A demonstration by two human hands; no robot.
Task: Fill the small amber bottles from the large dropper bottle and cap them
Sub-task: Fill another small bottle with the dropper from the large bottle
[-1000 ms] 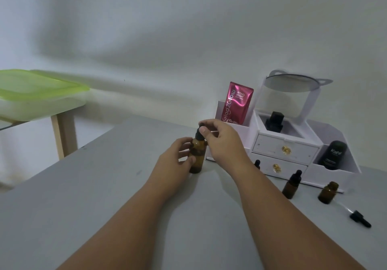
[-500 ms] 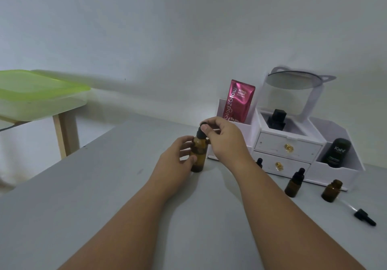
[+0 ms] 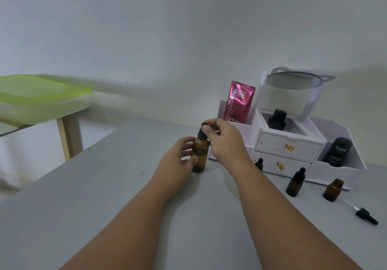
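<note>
You steady the tall amber glass dropper bottle (image 3: 199,157) upright near the grey table's (image 3: 100,190) far edge, left hand (image 3: 178,157) wrapped round its smooth body, right hand (image 3: 227,142) pinching its black rubber bulb (image 3: 202,133). Neither grip nor bottle has shifted in half a second. To its right stand a capped small amber bottle (image 3: 295,184) and an uncapped small amber bottle (image 3: 333,190).

The glossy pink foil sachet (image 3: 238,104) at the far left of the white plastic organiser (image 3: 333,173) reads "Glad2Glow", "RETINOL BRIGHT", perhaps "BODY SERUM", and "10x". The black cylindrical bottle (image 3: 337,152) at its right reads "Kahf".
</note>
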